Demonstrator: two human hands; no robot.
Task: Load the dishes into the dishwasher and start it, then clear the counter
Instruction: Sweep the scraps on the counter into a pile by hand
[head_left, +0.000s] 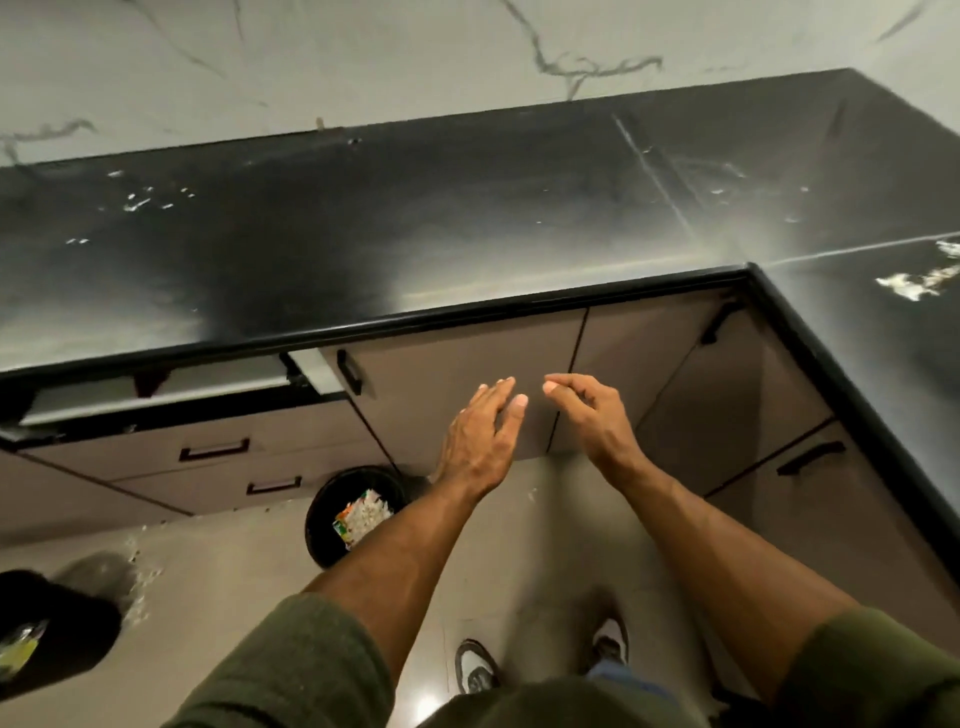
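Two bare hands, left (480, 436) flat-fingered and right (589, 410) loosely curled, hold nothing before brown cabinet doors (467, 384); black glossy desk (415, 218) above, round black bin (358, 514) below.

Both bare hands hovered, holding nothing, in front of the cabinet door (457, 374).

The left hand (480, 436) was extended with straight fingers, just left of the door's right edge. The right hand (589, 410) was beside it with fingers loosely curled. Olive sleeves were pushed up both forearms.
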